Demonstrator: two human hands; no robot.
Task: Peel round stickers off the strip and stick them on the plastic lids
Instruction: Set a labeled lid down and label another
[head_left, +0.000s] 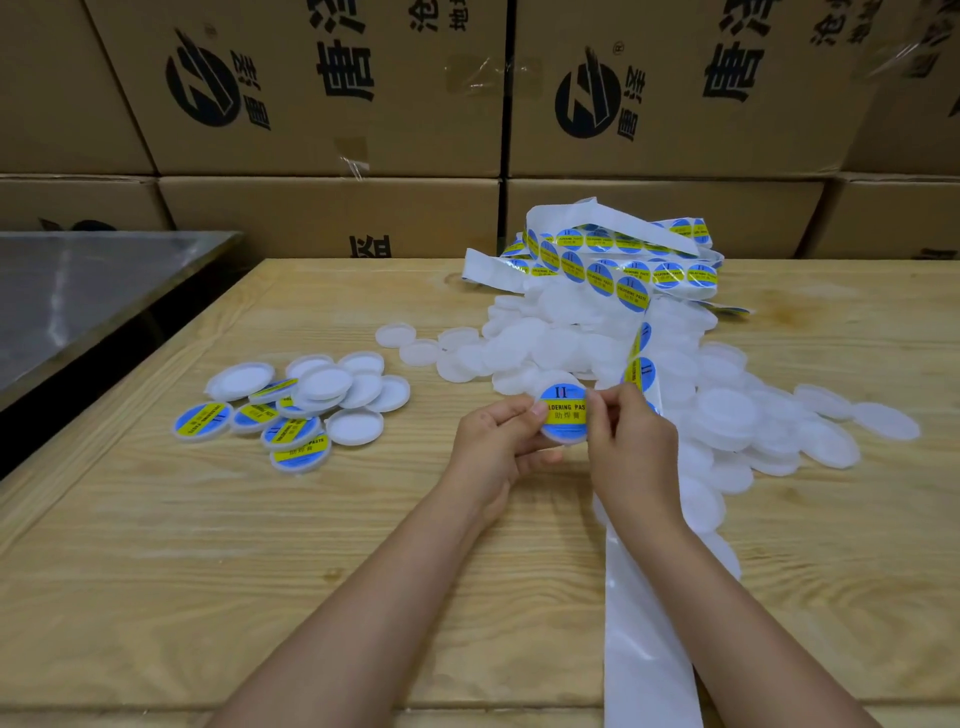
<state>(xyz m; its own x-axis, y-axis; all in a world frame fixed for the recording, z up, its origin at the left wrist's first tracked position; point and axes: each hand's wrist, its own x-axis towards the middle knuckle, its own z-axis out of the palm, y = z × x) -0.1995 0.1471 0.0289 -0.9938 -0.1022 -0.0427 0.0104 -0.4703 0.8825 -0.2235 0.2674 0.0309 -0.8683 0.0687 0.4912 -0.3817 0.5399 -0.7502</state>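
White plastic makes up the small round lid (566, 437), which is held just above the pale wooden tabletop (260, 571) near its middle. The left hand (496, 444) grips it from the left side, fingers curled under the rim and thumb on top. A round blue sticker with a yellow band (561, 413) lies on the lid's face, printed side up. The right hand (631, 447) pinches the sticker's right edge between thumb and forefinger, its other fingers curled. A long white backing strip (644, 623) runs from under the right forearm to the near table edge and is bare there. Its upper part, carrying more stickers, climbs from behind the right hand to a tangled heap of sticker strip (623, 260) on the far side. Under and around that heap sprawls a pile of plain white lids (571, 348), spreading to the right of both hands. Well to the left lies a smaller cluster of lids (291, 410), several labelled and some lying hollow side up. Brown cardboard boxes (332, 104) with black print are stacked behind the table, and a grey metal surface (78, 291) stands at the left.
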